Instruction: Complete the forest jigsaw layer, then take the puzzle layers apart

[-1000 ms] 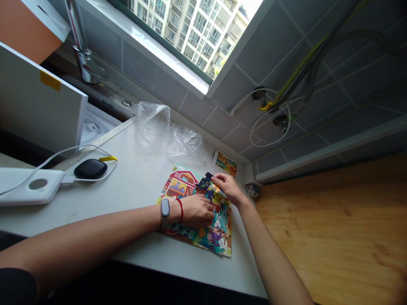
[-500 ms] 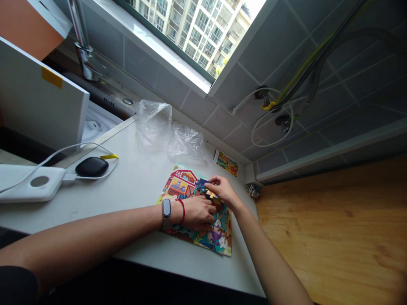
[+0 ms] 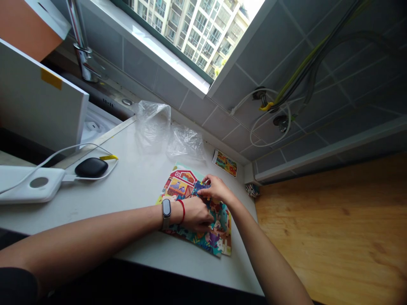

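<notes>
Jigsaw puzzle [image 3: 217, 231] lies under left hand [image 3: 195, 213] and right hand [image 3: 216, 189]; whether fingers grip it is unclear.

Daylight entered through window [image 3: 190, 31] at top; sky patch [image 3: 256, 5] was blown to plain white; bright streak lay on sill [image 3: 140, 34]; tiled wall [image 3: 318, 80] at right sank into gloom, upper right corner nearly black; table [image 3: 130, 178] looked pale, evenly lit, with deep darkness below near edge; small glints showed on plastic wrapping [image 3: 186, 142] and faucet [image 3: 87, 70]; wide lens stretched edges; puzzle [image 3: 213, 243] print looked slightly soft, fine detail lost.
</notes>
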`<state>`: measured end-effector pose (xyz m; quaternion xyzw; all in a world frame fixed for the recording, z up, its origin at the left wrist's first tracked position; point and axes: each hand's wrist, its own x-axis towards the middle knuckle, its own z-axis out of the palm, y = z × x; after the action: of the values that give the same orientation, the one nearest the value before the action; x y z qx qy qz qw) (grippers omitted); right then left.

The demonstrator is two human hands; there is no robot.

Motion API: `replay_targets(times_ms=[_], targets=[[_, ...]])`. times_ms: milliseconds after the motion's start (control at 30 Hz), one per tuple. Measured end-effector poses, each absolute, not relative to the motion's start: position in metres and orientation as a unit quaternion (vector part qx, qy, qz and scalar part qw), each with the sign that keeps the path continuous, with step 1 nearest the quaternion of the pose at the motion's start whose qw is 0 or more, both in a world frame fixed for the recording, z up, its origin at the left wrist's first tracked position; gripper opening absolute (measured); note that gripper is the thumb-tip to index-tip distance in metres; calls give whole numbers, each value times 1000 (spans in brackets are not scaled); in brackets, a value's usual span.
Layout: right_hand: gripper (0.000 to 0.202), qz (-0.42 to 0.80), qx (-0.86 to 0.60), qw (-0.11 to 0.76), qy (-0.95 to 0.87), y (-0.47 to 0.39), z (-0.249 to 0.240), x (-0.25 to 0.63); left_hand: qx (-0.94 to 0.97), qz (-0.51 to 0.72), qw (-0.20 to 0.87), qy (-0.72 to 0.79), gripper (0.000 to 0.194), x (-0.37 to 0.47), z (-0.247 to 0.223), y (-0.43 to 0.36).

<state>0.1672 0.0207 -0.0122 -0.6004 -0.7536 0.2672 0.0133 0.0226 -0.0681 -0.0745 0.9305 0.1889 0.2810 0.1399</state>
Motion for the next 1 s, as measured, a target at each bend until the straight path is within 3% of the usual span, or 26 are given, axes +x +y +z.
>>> replay_targets(times_ms=[167, 600, 800, 1000], targets=[[28, 277, -568, 0, -775, 24, -2, 170, 926, 294, 137, 191, 30, 22, -75, -68], [23, 279, -502, 48, -817, -10, -3, 180, 923, 316, 124, 183, 31, 22, -76, -68], [34, 275, -537, 135, -786, -11, -7, 192, 923, 298, 137, 202, 27, 22, -73, -67], [50, 302, -579, 245, -717, -12, -8, 206, 900, 302, 219, 226, 18, 20, -66, -63]])
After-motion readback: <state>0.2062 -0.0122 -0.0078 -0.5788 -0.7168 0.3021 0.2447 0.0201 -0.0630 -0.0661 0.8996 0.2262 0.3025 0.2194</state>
